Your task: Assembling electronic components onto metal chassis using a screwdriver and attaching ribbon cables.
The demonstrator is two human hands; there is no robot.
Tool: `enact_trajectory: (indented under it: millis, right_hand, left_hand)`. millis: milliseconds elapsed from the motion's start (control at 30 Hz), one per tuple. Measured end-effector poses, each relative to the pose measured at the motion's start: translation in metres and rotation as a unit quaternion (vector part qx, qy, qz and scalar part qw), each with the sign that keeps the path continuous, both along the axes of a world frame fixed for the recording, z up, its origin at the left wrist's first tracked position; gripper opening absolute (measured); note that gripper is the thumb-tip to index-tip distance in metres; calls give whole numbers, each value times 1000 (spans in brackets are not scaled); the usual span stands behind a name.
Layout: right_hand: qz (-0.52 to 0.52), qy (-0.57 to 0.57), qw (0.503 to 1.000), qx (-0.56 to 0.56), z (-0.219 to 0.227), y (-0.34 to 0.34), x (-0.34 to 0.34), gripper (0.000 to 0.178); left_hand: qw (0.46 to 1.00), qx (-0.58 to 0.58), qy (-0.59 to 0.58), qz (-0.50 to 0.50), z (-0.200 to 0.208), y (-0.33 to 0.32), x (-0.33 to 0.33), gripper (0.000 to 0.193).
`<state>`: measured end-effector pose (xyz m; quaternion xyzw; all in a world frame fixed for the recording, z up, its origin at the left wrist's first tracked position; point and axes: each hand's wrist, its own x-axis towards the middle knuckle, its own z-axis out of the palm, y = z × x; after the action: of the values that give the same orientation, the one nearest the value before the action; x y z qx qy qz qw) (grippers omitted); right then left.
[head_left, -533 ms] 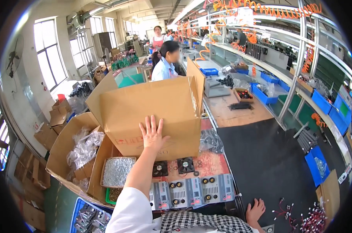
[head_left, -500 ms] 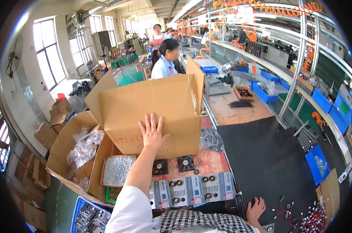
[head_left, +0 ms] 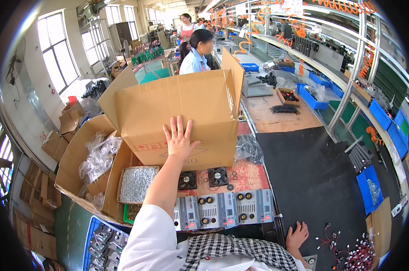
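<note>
My left hand lies flat with fingers spread against the near side of a large cardboard box. The box stands on the bench with its flaps raised; its inside is hidden. Just in front of it are two black cooling fans and several small dark rings. Nearer to me, several grey panels with brass-coloured sockets sit in a row. On the right, my right hand rests on the black mat, fingers apart and holding nothing.
At the left, an open carton holds clear plastic bags, beside a tray of small silvery parts. A blue crate sits low left. Red and white wires lie at the right. A co-worker is beyond the box.
The view has tipped slightly downward, so the bench things appear higher. My left hand stays on the box and my right hand stays on the mat.
</note>
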<state>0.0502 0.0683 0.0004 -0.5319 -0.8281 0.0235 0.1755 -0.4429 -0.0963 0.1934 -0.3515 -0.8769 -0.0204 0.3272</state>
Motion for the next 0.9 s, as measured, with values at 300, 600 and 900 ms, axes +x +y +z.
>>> enact_trajectory:
  millis: [300, 600, 900]
  right_hand:
    - [13, 4, 1000, 11, -1, 0, 1, 40]
    - [14, -3, 1000, 23, 1, 1, -1, 40]
    - [11, -8, 1000, 28, -1, 2, -1, 39]
  left_hand:
    - [1000, -6, -19, 11, 6, 3, 2, 87]
    - [1000, 21, 5, -17, -2, 4, -5, 91]
    - [999, 35, 24, -23, -1, 2, -6, 91]
